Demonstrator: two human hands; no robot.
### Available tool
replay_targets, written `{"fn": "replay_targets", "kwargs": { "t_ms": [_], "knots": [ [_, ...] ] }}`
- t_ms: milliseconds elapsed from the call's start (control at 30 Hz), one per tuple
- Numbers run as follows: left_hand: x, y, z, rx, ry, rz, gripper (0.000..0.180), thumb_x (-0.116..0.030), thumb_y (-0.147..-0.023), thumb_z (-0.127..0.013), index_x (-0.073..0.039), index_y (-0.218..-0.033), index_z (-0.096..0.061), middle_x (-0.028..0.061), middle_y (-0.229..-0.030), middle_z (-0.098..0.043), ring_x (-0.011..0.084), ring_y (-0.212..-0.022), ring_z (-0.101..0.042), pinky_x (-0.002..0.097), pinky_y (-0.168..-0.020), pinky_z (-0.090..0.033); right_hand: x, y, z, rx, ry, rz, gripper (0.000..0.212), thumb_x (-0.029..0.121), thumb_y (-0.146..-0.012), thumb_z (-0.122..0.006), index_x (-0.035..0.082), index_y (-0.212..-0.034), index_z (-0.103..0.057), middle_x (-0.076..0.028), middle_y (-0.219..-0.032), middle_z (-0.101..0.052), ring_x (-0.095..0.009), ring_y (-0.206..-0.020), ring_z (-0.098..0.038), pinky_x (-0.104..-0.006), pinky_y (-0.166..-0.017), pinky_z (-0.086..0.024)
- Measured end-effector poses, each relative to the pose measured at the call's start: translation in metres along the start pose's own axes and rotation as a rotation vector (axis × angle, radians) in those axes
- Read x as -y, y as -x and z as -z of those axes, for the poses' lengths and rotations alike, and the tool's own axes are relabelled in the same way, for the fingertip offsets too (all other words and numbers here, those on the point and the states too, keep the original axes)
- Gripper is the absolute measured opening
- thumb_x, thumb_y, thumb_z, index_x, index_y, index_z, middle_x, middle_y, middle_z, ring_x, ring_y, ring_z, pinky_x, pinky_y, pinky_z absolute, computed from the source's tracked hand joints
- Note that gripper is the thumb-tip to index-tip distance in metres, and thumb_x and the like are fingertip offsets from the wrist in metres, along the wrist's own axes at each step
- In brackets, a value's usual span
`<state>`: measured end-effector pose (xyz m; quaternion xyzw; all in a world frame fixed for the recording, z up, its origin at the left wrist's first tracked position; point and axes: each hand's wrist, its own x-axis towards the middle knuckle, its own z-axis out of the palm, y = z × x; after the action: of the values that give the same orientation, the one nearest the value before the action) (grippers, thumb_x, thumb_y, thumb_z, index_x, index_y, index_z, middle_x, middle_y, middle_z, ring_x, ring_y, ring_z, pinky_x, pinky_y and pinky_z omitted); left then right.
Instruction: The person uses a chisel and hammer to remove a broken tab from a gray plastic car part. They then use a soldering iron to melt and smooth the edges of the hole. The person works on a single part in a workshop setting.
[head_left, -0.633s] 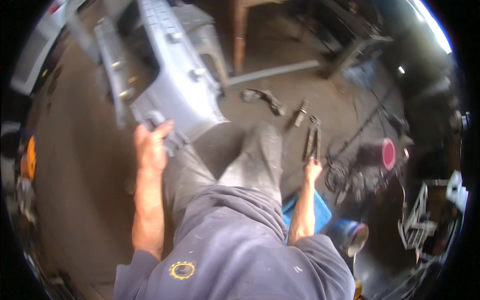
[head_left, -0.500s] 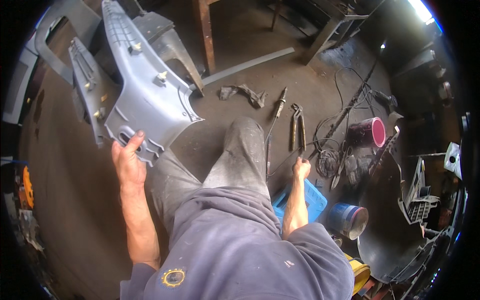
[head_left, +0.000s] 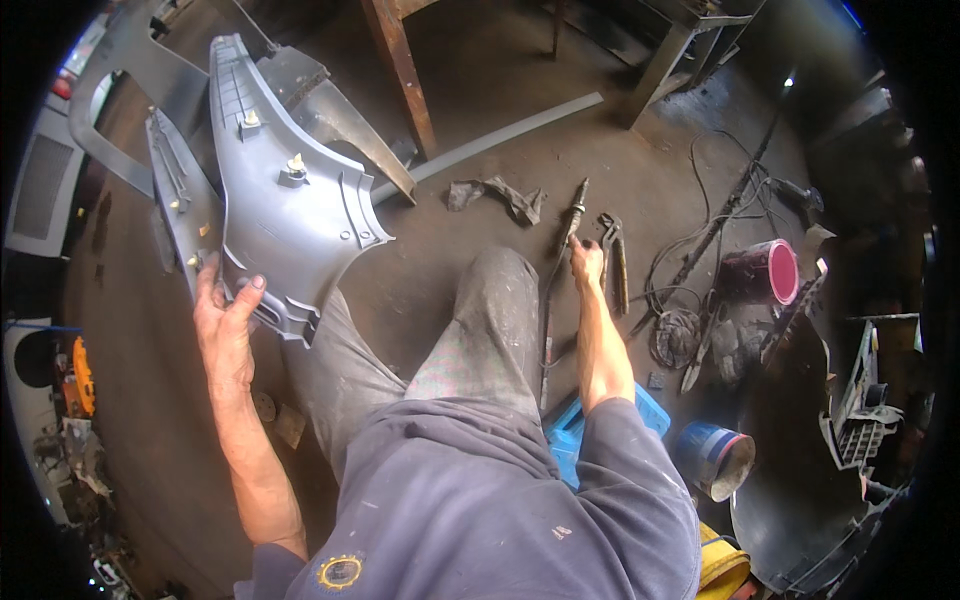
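Note:
My left hand [head_left: 226, 325] grips the lower edge of a grey moulded plastic trim panel [head_left: 275, 200], thumb on the face toward me. Pale clips stick out of the panel, held up at my left. A second, narrower grey panel [head_left: 182, 190] shows behind it, near my fingertips. My right hand [head_left: 588, 262] reaches down to the floor, its fingers closed on the handle end of a soldering iron [head_left: 578, 208] whose tip points away from me. Just right of that hand lies a pair of long-handled pliers [head_left: 617, 262].
A dark rag [head_left: 495, 197] and a long grey strip [head_left: 500, 138] lie ahead. To the right are tangled cables [head_left: 690, 230], a red-mouthed bucket [head_left: 762, 272], a blue tin [head_left: 714, 460] and a blue plastic object [head_left: 640, 410] under my arm. A grey stool [head_left: 340, 120] stands behind the panel.
My right hand has moved forward from beside the pliers' handle ends to the soldering iron and closed on it. The trim panel has tilted and dropped slightly in my left hand.

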<state>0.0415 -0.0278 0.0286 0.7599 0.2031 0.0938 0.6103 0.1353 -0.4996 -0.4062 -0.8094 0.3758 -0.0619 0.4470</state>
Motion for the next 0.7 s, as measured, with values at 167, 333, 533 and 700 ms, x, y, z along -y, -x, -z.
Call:
{"fn": "replay_targets", "kwargs": {
  "t_ms": [167,333,533,700],
  "knots": [
    [-0.014,-0.005,0.011,0.013,-0.175,-0.124,0.082,-0.013,-0.075,-0.078,0.009,-0.141,-0.035,0.0237,-0.134,-0.048,0.03,-0.117,-0.053,0.0388,-0.099,-0.042,0.055,-0.03,-0.019,0.282,0.06,-0.369,0.052,0.029,-0.07,-0.085,-0.003,-0.107,-0.066,-0.015,-0.094,-0.07,-0.024,-0.081,-0.066,-0.0406,-0.064,-0.053],
    [-0.029,-0.025,0.021,0.152,-0.391,-0.171,0.079,-0.013,-0.069,-0.083,0.012,-0.134,-0.044,0.0219,-0.127,-0.056,0.0252,-0.115,-0.055,0.0345,-0.1,-0.041,0.085,-0.068,0.015,0.156,0.151,-0.305,0.044,0.029,-0.078,-0.072,0.001,-0.111,-0.066,-0.021,-0.107,-0.069,-0.034,-0.103,-0.066,-0.0436,-0.088,-0.053],
    [-0.042,-0.073,0.026,0.346,-0.468,-0.085,0.071,-0.014,-0.067,-0.079,0.012,-0.127,-0.05,0.0201,-0.123,-0.059,0.0258,-0.118,-0.053,0.033,-0.105,-0.035,0.09,-0.005,0.081,-0.132,0.25,0.359,0.038,0.026,-0.087,-0.058,0.003,-0.117,-0.062,-0.024,-0.107,-0.066,-0.041,-0.1,-0.063,-0.0459,-0.087,-0.05],
    [-0.052,-0.112,0.028,0.475,-0.615,-0.172,0.079,-0.02,-0.064,-0.077,0.014,-0.13,-0.047,0.0247,-0.13,-0.054,0.0307,-0.127,-0.048,0.0352,-0.11,-0.03,-0.001,0.165,0.091,-0.008,0.466,0.261,0.027,0.02,-0.084,-0.06,0.005,-0.106,-0.063,-0.025,-0.088,-0.067,-0.042,-0.083,-0.066,-0.0503,-0.075,-0.053]
  ]
}}
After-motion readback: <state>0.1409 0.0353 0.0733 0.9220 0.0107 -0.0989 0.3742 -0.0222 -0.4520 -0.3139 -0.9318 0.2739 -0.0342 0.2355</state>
